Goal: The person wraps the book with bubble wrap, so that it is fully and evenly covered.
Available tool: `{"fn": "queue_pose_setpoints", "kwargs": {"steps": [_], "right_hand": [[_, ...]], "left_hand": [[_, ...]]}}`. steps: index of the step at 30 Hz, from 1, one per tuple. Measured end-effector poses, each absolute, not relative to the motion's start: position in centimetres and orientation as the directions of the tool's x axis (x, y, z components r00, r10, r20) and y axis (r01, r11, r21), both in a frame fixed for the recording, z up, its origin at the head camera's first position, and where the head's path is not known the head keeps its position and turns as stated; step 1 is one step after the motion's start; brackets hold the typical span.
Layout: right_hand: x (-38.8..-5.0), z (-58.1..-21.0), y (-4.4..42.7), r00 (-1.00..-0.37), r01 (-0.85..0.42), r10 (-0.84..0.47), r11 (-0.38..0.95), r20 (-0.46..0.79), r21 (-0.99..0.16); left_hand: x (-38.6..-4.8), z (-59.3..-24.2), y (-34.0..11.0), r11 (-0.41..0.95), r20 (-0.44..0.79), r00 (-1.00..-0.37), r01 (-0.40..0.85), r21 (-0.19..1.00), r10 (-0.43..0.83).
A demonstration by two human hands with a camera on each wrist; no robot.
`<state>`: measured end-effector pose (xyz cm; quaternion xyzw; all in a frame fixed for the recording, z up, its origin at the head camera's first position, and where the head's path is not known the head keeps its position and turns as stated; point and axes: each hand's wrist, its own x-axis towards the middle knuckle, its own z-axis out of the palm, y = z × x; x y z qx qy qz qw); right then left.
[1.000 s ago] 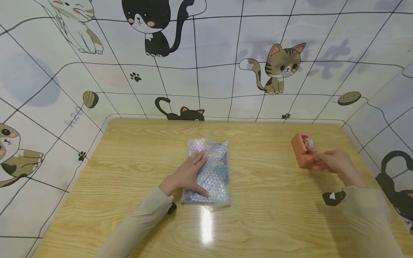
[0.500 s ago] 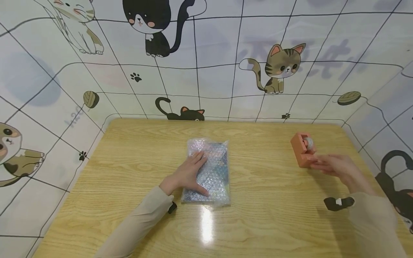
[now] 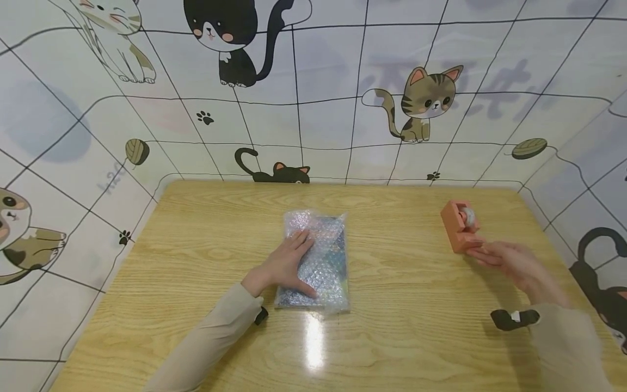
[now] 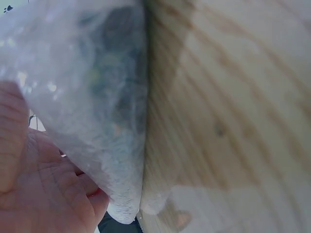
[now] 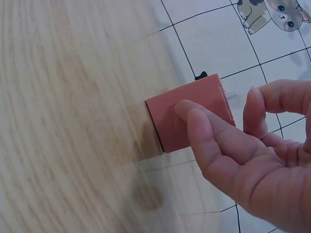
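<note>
A flat item in bubble wrap (image 3: 325,272), with a blue-green picture showing through, lies at the middle of the table. My left hand (image 3: 289,264) rests spread over its left side, thumb toward the near end. The left wrist view shows the wrap (image 4: 107,111) close up beside my palm (image 4: 53,189). To the right stands a coral tape dispenser (image 3: 455,228) with a roll of clear tape (image 3: 468,218). My right hand (image 3: 514,267) is at its near end. In the right wrist view, thumb and forefinger pinch a clear tape end (image 5: 233,95), while other fingertips touch the dispenser's front (image 5: 170,114).
The wooden table (image 3: 392,326) meets a cat-printed cloth backdrop (image 3: 333,125) at the back and on both sides. A bright light reflection (image 3: 313,343) lies on the wood in front of the wrapped item.
My right hand has drawn slightly toward me and right, its fingers shifting at the dispenser's near end. The left hand and wrapped item have stayed put.
</note>
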<state>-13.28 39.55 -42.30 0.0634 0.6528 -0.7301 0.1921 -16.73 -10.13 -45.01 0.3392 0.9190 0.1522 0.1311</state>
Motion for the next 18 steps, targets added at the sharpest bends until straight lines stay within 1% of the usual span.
{"fn": "queue_pose_setpoints", "kwargs": {"steps": [4, 6, 10, 18], "right_hand": [[-12.87, -42.66, 39.54, -0.927, 0.327, -0.204, -0.027, -0.315, -0.944], [-12.68, -42.78, 39.54, -0.930, 0.315, -0.208, -0.029, -0.303, -0.949], [-12.44, -42.91, 39.53, -0.934, 0.302, -0.219, -0.063, -0.282, -0.951], [-12.21, -43.27, 39.50, -0.928, 0.309, -0.252, -0.115, -0.273, -0.944]], "left_hand": [[-16.78, -45.10, -10.16, 0.722, -0.139, -0.735, 0.582, 0.375, 0.664], [-16.81, -45.19, -10.16, 0.723, -0.141, -0.736, 0.580, 0.375, 0.663], [-16.88, -45.34, -10.15, 0.729, -0.148, -0.737, 0.578, 0.367, 0.659], [-16.81, -45.35, -10.28, 0.707, -0.116, -0.729, 0.593, 0.387, 0.675]]}}
